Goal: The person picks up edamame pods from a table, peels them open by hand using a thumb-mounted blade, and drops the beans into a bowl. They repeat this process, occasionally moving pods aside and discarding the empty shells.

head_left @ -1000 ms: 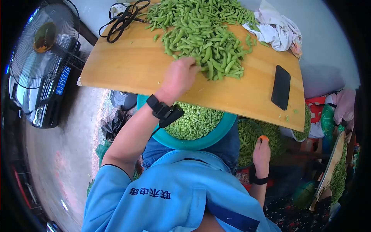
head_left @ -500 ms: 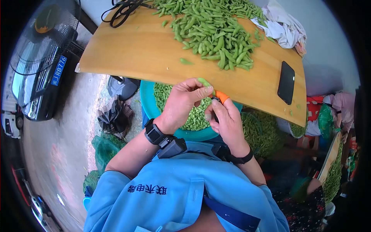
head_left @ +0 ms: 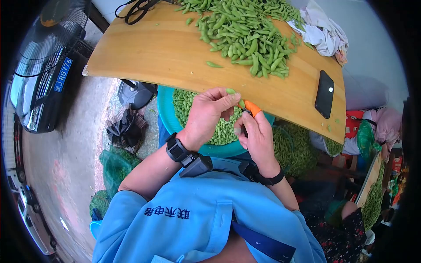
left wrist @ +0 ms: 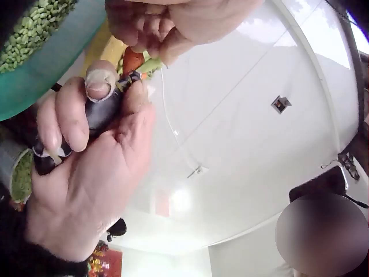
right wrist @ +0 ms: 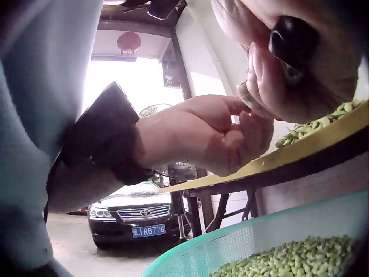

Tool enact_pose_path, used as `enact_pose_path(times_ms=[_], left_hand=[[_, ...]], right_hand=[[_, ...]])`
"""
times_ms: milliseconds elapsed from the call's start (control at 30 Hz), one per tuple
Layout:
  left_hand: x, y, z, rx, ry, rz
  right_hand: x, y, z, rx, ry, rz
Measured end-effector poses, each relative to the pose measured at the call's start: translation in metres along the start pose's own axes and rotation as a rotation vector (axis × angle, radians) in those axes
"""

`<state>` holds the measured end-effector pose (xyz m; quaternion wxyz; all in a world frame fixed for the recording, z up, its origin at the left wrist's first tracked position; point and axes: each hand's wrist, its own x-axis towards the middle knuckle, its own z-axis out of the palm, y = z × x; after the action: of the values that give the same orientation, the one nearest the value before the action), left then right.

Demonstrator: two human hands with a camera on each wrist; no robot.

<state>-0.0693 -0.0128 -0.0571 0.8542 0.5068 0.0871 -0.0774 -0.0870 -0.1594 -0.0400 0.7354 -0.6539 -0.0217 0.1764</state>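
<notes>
Over a teal basin (head_left: 165, 117) that holds shelled green beans (head_left: 182, 101), both hands meet close together. My left hand (head_left: 202, 115) pinches a green bean pod (head_left: 230, 91) between thumb and fingers. In my right hand (head_left: 262, 142) is a small black-handled tool (left wrist: 104, 111), its far end at the pod; the working tip is hidden by the fingers. An orange cover (head_left: 252, 108) sits on a right fingertip, right beside the pod. The right wrist view shows the tool's black end (right wrist: 294, 40) sticking out of the right hand.
A wooden table (head_left: 144, 52) bears a heap of pods (head_left: 245, 39), one stray pod (head_left: 214, 64), a phone (head_left: 324, 94) and a crumpled white cloth (head_left: 322, 30). Under its right side stands a container of pods or hulls (head_left: 296, 151). A fan (head_left: 52, 39) and car (head_left: 44, 96) are at left.
My left hand came back from the heap on the table with a pod, and my right hand rose from the right side to meet it over the basin. The last half second shows little movement.
</notes>
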Motion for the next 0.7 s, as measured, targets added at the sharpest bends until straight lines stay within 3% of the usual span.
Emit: enact_pose_path(times_ms=[267,467,567,600,633,667,700], left_hand=[[-0.006,0.002,0.006,-0.008,0.042,-0.034],[-0.008,-0.009,0.009,0.108,0.02,0.086],[-0.007,-0.007,0.005,0.102,0.002,0.054],[-0.005,-0.006,-0.001,0.104,0.003,0.051],[-0.001,-0.005,-0.012,-0.05,-0.142,-0.083],[0.003,-0.003,-0.019,-0.204,-0.286,-0.217],[0.005,-0.002,-0.022,-0.201,-0.285,-0.218]], right_hand=[[0.003,0.007,-0.003,-0.072,0.023,0.026],[0.009,0.023,-0.004,-0.263,0.073,-0.133],[0.009,0.019,-0.005,-0.311,0.085,-0.176],[0.007,0.01,-0.01,-0.033,-0.012,0.051],[0.006,0.004,-0.014,0.246,-0.109,0.274],[0.006,0.002,-0.018,0.247,-0.11,0.273],[0.006,0.001,-0.023,0.388,-0.224,0.319]])
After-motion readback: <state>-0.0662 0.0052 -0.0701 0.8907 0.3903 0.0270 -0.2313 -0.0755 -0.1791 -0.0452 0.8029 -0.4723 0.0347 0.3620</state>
